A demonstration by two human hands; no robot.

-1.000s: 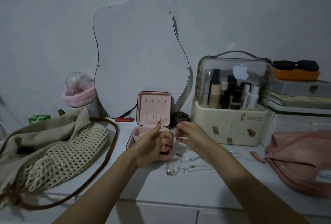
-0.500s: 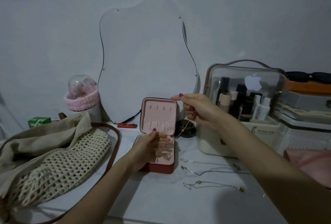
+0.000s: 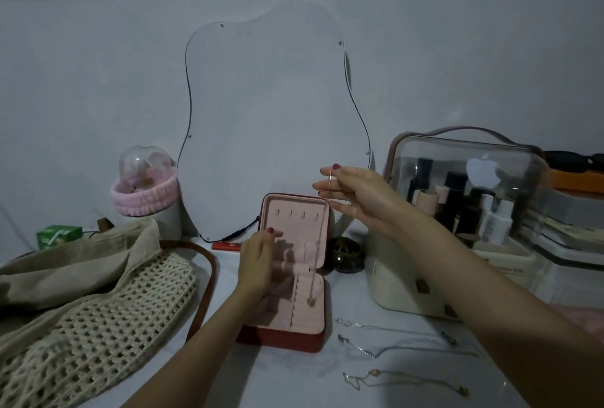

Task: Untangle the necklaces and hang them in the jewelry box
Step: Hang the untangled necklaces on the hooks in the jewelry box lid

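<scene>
The red jewelry box (image 3: 281,339) stands open on the white table, pink inside, its lid upright with small hooks. My right hand (image 3: 356,197) pinches the top of a thin rose-gold necklace (image 3: 318,244) above the lid's right corner. The chain hangs straight down and its heart pendant dangles over the box's tray. My left hand (image 3: 256,260) rests with relaxed fingers against the left side of the lid and holds nothing. Three more necklaces (image 3: 392,350) lie stretched out separately on the table to the right of the box.
A beige mesh bag (image 3: 85,319) with a brown strap lies at left. A clear-lidded cosmetics case (image 3: 457,228) stands at right, a small dark dish (image 3: 346,254) beside the box. A wavy mirror (image 3: 268,120) hangs on the wall behind.
My right hand has lifted the necklace higher, so the chain now hangs straight over the open box. My left hand has moved up from the tray to the lid.
</scene>
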